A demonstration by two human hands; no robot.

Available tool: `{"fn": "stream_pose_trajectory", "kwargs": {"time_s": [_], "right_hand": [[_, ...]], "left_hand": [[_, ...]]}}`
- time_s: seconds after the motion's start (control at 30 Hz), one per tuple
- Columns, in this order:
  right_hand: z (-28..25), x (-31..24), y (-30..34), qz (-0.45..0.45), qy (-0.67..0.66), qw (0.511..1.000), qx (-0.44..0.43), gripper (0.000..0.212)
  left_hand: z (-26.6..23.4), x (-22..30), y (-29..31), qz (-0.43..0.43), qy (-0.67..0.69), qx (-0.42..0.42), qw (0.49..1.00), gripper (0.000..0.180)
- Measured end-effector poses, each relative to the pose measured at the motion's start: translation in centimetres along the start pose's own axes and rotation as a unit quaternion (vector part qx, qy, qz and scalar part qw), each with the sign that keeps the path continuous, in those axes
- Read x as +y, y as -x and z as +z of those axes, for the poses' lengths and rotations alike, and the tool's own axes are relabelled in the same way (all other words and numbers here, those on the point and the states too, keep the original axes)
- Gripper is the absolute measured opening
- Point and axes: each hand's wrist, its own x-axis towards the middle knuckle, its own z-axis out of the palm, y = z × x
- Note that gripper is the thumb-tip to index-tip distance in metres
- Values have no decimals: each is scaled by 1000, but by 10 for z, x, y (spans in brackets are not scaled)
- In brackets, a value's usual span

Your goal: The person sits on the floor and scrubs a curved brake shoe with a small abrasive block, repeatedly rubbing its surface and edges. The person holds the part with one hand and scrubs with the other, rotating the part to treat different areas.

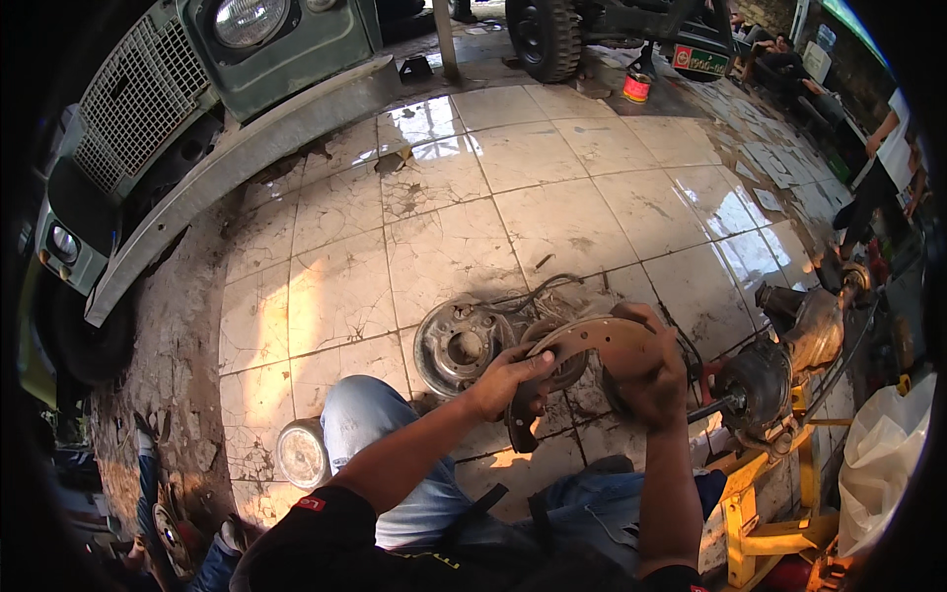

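A curved, rust-brown brake shoe (604,340) with holes along its lining is held up between both my hands. My left hand (508,385) grips its left end, thumb on top. Around its right end my right hand (656,375) is wrapped, with the palm side hidden from view. Just beyond and below the shoe, a round metal drum (454,350) with a central hole lies on the tiles. Other round parts and a dark hose (538,293) are beside it, partly covered by the shoe and my hands.
At right, an axle housing (814,331) with a hub rests by a yellow stand (760,533). A white bag (883,474) hangs there. A round metal lid (303,454) is left of my knee. A vehicle's bumper (237,158) spans the upper left. A red can (636,89) stands far off; people sit and stand at right.
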Motion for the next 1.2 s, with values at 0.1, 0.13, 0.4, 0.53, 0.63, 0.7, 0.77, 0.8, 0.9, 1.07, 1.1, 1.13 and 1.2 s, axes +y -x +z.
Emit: {"fn": "stream_pose_trajectory", "kwargs": {"time_s": [0.1,0.13,0.4,0.53,0.63,0.7,0.77,0.8,0.9,1.07,1.1,1.13,1.2], "right_hand": [[2,2,-5,-27,-15,999,17,64],[1,6,-10,-29,-30,998,43,63],[2,-8,-15,-54,-25,997,-43,63],[-15,23,-12,-7,-136,984,114,61],[-2,8,-6,-2,-106,985,134,55],[-1,7,0,-49,140,977,151,55],[-11,19,6,-109,406,896,147,54],[-19,24,6,-125,439,876,157,54],[-29,30,-1,-80,107,974,182,52],[-6,23,12,-81,50,979,179,52],[-5,26,13,-88,87,976,179,52],[-8,27,13,-92,201,962,162,52],[-3,21,12,-56,196,963,174,51]], "left_hand": [[3,-3,-7,3,10,3,1000,43],[4,-3,-10,7,13,6,1000,43],[5,-6,-10,54,-13,-3,998,46],[8,-13,-15,34,15,47,998,44],[19,-8,-12,28,61,41,997,40],[25,-10,-11,26,89,23,995,39],[28,-14,-17,24,115,-7,993,39],[29,-15,-21,27,109,-14,994,39],[30,-20,-22,24,94,-6,995,39],[43,-22,-17,-25,121,31,992,42],[43,-22,-18,-17,110,24,993,42],[43,-23,-21,-9,99,18,995,43],[43,-21,-18,-1,87,21,996,43]]}}
